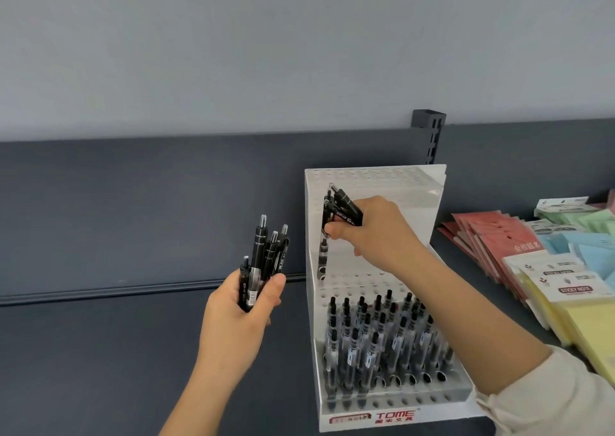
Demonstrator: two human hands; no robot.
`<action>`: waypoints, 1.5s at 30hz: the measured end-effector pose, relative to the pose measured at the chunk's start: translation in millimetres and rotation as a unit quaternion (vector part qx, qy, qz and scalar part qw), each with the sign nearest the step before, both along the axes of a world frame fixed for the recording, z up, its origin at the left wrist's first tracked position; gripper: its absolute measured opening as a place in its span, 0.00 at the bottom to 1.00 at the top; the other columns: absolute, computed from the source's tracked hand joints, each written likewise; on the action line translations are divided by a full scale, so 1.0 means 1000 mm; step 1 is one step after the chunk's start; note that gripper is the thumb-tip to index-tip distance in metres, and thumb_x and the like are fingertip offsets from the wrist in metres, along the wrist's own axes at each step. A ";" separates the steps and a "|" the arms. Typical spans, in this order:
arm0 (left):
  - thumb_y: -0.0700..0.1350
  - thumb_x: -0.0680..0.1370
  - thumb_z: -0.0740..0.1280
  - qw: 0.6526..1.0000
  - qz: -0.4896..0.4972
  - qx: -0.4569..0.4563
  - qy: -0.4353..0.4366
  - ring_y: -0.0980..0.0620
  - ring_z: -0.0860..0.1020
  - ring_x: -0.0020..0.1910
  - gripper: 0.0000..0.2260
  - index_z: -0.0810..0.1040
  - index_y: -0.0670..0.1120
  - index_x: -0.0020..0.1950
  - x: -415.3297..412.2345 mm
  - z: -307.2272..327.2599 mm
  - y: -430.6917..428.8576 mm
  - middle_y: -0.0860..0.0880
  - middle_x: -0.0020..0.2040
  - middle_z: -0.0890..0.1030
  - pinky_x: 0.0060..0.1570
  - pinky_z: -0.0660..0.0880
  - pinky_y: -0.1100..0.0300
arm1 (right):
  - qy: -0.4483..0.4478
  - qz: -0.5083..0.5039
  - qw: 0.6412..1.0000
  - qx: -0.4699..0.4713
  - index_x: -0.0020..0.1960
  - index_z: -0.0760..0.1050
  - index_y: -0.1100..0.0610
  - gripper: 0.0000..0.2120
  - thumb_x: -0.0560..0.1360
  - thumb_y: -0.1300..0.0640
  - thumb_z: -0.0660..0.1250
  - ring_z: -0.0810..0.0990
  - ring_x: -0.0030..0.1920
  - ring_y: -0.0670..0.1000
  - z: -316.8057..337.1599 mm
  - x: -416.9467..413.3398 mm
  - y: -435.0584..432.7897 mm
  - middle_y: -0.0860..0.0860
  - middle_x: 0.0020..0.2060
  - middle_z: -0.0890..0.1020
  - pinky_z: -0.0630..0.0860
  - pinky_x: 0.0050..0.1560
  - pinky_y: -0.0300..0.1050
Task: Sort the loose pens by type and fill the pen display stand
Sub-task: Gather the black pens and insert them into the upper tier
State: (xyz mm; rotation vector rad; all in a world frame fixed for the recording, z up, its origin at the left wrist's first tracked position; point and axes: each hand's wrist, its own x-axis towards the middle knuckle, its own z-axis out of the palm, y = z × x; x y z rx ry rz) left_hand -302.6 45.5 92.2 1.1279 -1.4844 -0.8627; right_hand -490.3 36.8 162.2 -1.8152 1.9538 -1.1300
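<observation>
Roughly halfway: pen display stand (382, 177) front tier mostly full of click pens (376, 332), upper tiers bare. My right hand (372, 232) grips a few pens (346, 207), seating one at middle tier's left edge; left hand (239, 312) holds a spare bunch (261, 259)

The left hand (243, 315) hides the lower ends of its pens (263, 259). The sleeve (549, 402) covers the front right corner of the stand (376, 176). Sticky notes (572, 322) run off the right edge (most of their print too small to read); pen labels are illegible too.
</observation>
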 end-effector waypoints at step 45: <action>0.46 0.74 0.68 0.999 -0.018 0.022 0.021 0.62 0.74 0.25 0.06 0.77 0.47 0.38 0.001 -0.009 0.002 0.53 0.27 0.78 0.27 0.68 0.74 | -0.162 -0.008 0.979 -0.119 0.51 0.74 0.53 0.04 0.77 0.55 0.64 0.73 0.26 0.38 0.005 -0.013 0.012 0.45 0.34 0.76 0.69 0.28 0.28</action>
